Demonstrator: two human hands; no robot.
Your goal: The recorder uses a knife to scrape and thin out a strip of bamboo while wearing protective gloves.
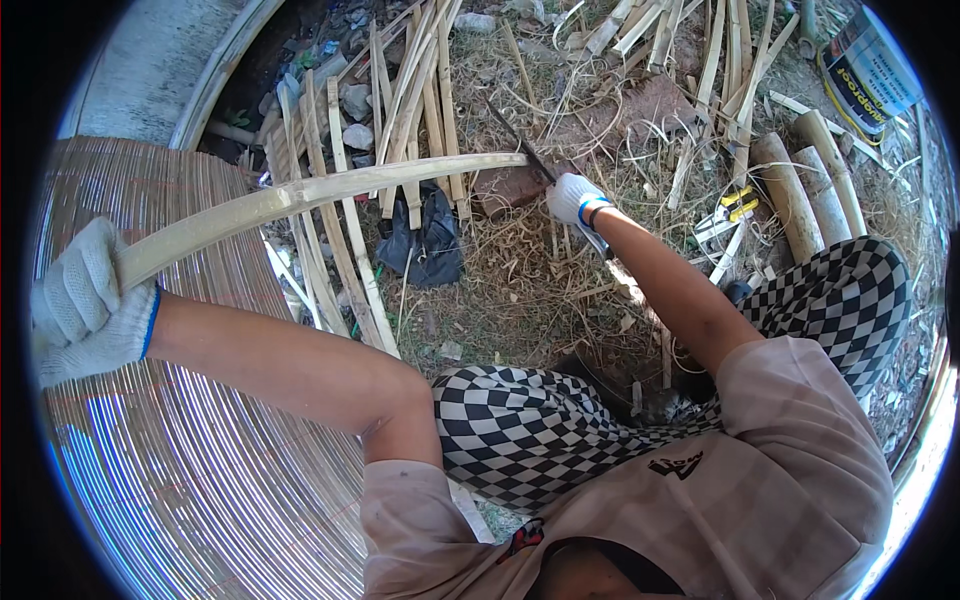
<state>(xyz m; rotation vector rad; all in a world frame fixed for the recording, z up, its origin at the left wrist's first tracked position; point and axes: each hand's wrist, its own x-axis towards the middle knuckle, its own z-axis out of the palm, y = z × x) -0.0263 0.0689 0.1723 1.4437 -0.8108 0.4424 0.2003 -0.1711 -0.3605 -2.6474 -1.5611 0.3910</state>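
My left hand point(80, 300), in a white knit glove, is closed round the near end of a long pale bamboo strip point(300, 195) at the far left. The strip runs rightward in a bow, and its other end meets a dark-bladed knife point(518, 132). My right hand point(576, 198), also gloved, is closed on this knife, whose handle the fingers hide. The blade crosses the strip's tip and points up and away to the left. Under that end lies a reddish brick block point(508, 190).
A slatted bamboo mat point(210, 420) covers the left side. Split bamboo strips point(435, 100) lie beyond, near a black plastic bag point(425, 240). Thick bamboo pieces point(785, 190), yellow-handled pliers point(738, 204) and a bucket point(872, 75) are on the right. Curly shavings point(520, 260) litter the ground.
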